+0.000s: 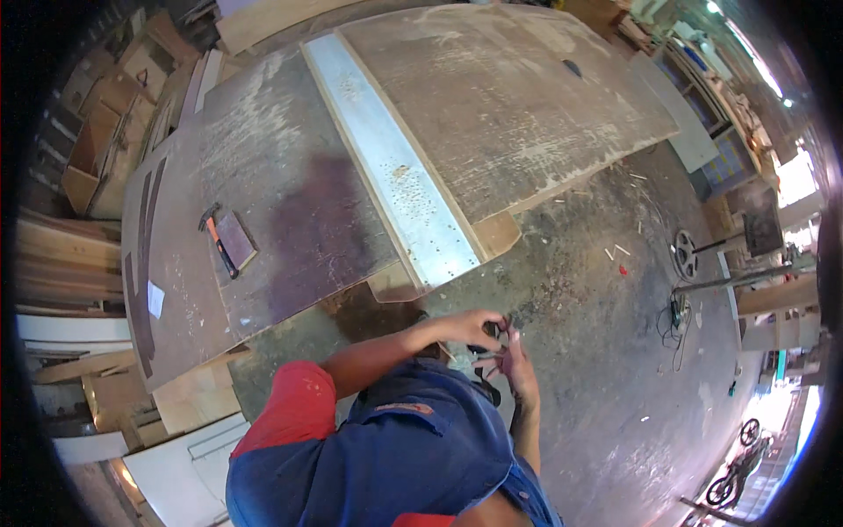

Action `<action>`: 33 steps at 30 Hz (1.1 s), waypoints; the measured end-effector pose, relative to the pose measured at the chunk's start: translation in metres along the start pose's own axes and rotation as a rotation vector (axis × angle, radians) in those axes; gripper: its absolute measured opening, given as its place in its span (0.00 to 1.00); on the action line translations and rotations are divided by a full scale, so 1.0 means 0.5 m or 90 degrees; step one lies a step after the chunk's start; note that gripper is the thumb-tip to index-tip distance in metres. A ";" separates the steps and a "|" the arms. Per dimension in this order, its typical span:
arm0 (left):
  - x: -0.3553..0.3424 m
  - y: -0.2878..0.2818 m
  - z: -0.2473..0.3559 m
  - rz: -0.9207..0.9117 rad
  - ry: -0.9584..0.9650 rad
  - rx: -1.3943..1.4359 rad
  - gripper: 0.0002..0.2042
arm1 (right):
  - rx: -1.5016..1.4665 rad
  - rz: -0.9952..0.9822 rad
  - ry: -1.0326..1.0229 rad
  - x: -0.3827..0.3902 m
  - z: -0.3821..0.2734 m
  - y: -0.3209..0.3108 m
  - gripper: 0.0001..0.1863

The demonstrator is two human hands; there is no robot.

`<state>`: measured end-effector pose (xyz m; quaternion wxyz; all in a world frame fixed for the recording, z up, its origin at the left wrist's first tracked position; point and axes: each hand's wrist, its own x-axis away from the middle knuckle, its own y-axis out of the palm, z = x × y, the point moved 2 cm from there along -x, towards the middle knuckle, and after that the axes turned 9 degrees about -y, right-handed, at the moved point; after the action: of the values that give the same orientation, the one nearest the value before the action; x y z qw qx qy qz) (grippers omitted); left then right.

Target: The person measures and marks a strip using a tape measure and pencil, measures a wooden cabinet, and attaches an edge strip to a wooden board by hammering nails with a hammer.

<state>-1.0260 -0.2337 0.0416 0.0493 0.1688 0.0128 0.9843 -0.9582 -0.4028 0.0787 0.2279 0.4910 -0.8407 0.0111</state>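
Note:
In front of my chest, just beyond the table's near edge, my two hands are close together. My left hand [477, 327] reaches in from the left below a red sleeve, its fingers bent into a pinch. Something small and dark shows at its fingertips, too small to name. Facing it, my right hand [518, 367] has its thumb pointing up and its fingers stretched apart toward the left hand. Dark shapes between the hands and my blue overalls [395, 448] are unclear. A long board with a whitish face [395, 167] and light wooden edges lies across the table, specked with brown bits.
The large worn wooden table [492, 97] spans the view. A hammer [218, 241] with an orange and black handle lies beside a brown block [237, 237]. Wood scraps [615, 250] litter the concrete floor [597, 369] at right. Stacked boards [66, 272] stand left, a motorcycle [738, 465] lower right.

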 end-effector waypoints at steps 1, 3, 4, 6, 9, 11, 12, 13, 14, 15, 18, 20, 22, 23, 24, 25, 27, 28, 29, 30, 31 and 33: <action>0.023 -0.046 0.006 0.095 0.007 -0.019 0.25 | 0.016 -0.008 0.002 -0.029 -0.031 0.007 0.37; 0.087 -0.144 0.063 0.307 -0.073 -0.044 0.23 | 0.115 -0.011 -0.013 -0.095 -0.057 -0.014 0.35; 0.129 -0.187 0.100 0.424 -0.162 -0.042 0.22 | 0.209 0.001 -0.032 -0.125 -0.068 -0.031 0.34; 0.151 -0.292 -0.033 0.799 -0.069 -0.001 0.23 | 0.225 0.020 -0.021 -0.184 -0.048 -0.075 0.32; 0.232 -0.418 -0.109 1.078 -0.195 0.080 0.26 | 0.426 0.005 -0.022 -0.252 -0.037 -0.148 0.30; 0.273 -0.476 -0.142 1.144 -0.272 0.112 0.27 | 0.504 -0.052 -0.026 -0.298 -0.042 -0.182 0.29; 0.289 -0.498 -0.171 1.186 -0.245 0.053 0.27 | 0.576 -0.096 -0.031 -0.321 -0.042 -0.192 0.28; 0.303 -0.504 -0.196 1.228 -0.222 -0.006 0.28 | 0.581 -0.118 -0.026 -0.344 -0.048 -0.198 0.28; 0.317 -0.506 -0.226 1.244 -0.240 0.002 0.28 | 0.610 -0.140 -0.016 -0.371 -0.053 -0.202 0.27; 0.330 -0.503 -0.252 1.272 -0.244 -0.045 0.30 | 0.642 -0.168 -0.008 -0.403 -0.059 -0.207 0.25; 0.323 -0.471 -0.248 1.323 -0.259 -0.077 0.32 | 0.679 -0.192 0.023 -0.491 -0.059 -0.257 0.26; 0.299 -0.416 -0.217 1.352 -0.281 -0.067 0.34 | 0.594 -0.190 0.030 -0.549 -0.036 -0.326 0.28; 0.262 -0.331 -0.180 1.467 -0.348 -0.046 0.35 | 0.501 -0.186 0.053 -0.603 -0.032 -0.337 0.29; 0.250 -0.285 -0.166 1.509 -0.421 -0.013 0.36 | 0.454 -0.166 0.103 -0.627 -0.041 -0.331 0.31; 0.229 -0.251 -0.157 1.535 -0.482 0.020 0.36 | 0.405 -0.128 0.154 -0.644 -0.044 -0.332 0.33; 0.218 -0.212 -0.172 1.541 -0.565 0.072 0.39 | 0.406 -0.146 0.160 -0.664 -0.040 -0.318 0.33; 0.196 -0.146 -0.278 1.423 -0.535 0.307 0.44 | 0.269 -0.083 0.147 -0.683 -0.023 -0.287 0.35; 0.183 -0.126 -0.337 1.359 -0.474 0.389 0.46 | 0.270 -0.090 0.151 -0.690 -0.015 -0.263 0.35; 0.169 -0.107 -0.394 1.290 -0.422 0.469 0.48 | 0.287 -0.037 0.110 -0.698 -0.010 -0.240 0.34; 0.138 -0.103 -0.432 1.215 -0.360 0.439 0.50 | 0.305 0.016 0.067 -0.707 -0.006 -0.219 0.34; 0.111 -0.128 -0.422 1.124 -0.294 0.406 0.53 | 0.309 0.030 0.064 -0.714 0.001 -0.217 0.34; 0.092 -0.167 -0.340 1.052 -0.460 0.388 0.55 | 0.410 0.045 -0.069 -0.728 0.010 -0.233 0.31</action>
<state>-1.1184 -0.1475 -0.1069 -0.7076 0.4240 0.1297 0.5502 -0.7124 -0.1657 -0.0934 0.0157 0.5084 -0.8214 0.2581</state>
